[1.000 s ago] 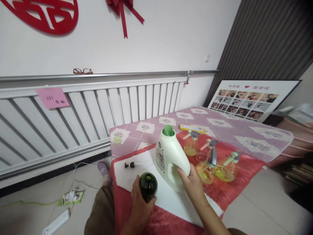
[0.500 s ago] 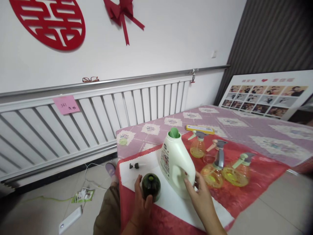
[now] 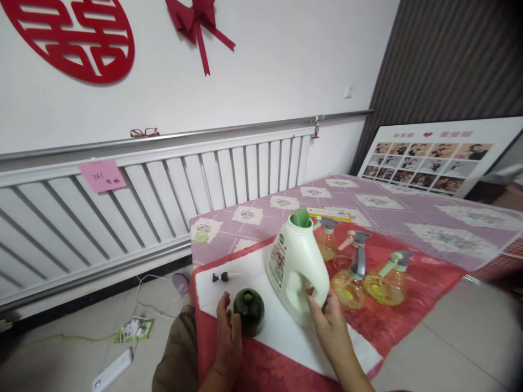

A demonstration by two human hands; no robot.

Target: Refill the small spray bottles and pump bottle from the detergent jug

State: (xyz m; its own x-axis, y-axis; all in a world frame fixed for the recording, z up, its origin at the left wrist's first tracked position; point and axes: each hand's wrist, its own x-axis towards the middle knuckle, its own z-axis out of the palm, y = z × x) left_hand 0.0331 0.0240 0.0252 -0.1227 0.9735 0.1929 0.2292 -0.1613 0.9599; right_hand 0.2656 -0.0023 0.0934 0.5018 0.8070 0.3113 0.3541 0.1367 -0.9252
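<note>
My right hand is closed round the handle of a pale green jug. The jug's neck is uncapped and shows a green spout inside. To its left stands a dark green round bottle with an open top, on white cloth. My left hand is beside that bottle with its fingers apart; whether the thumb touches the glass I cannot tell. Farther back on the cloth lies a black pump head with a clear tube.
Several spray bottles with yellow liquid stand right of the jug on red cloth. A yellow-edged box and a small green cap lie on the patterned tablecloth. Behind runs a white radiator; cables lie on the floor.
My left hand has let go of the dark green bottle, its thumb drawn back to the left. My right hand keeps the jug, whose top now leans farther right. The view has shifted slightly.
</note>
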